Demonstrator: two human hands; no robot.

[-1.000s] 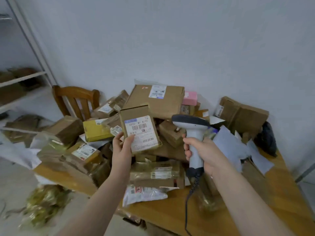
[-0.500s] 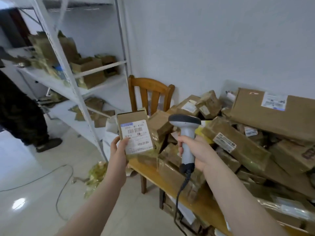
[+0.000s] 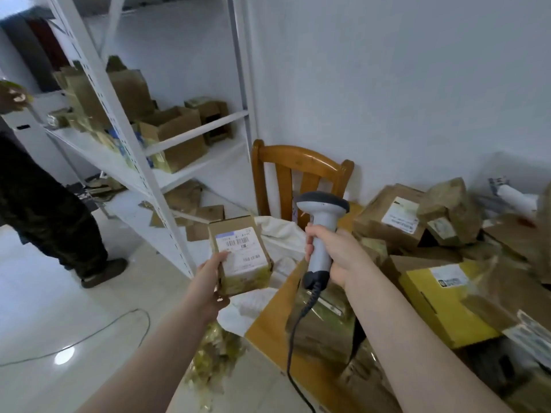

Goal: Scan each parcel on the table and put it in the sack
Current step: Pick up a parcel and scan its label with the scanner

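My left hand [image 3: 212,281] grips a small cardboard parcel [image 3: 242,257] with a white barcode label facing up, held out past the table's left end, above the white sack [image 3: 278,239]. My right hand [image 3: 337,254] grips the grey handheld scanner [image 3: 321,231] by its handle, head up, its coiled black cable hanging down. The scanner sits just right of the parcel. More parcels lie heaped on the wooden table [image 3: 268,323] at the right, among them a yellow box [image 3: 441,302] and a labelled brown box [image 3: 390,222].
A wooden chair [image 3: 298,174] stands behind the sack against the wall. White metal shelving [image 3: 143,162] with cardboard boxes fills the left. A person in dark trousers [image 3: 44,210] stands at the far left. A cable [image 3: 98,329] and crumpled plastic wrap [image 3: 214,353] lie on the floor.
My view has swung left, away from the parcel heap toward the shelving and chair. My left hand has carried the parcel off the table's left end, over the sack. The scanner stays beside it.
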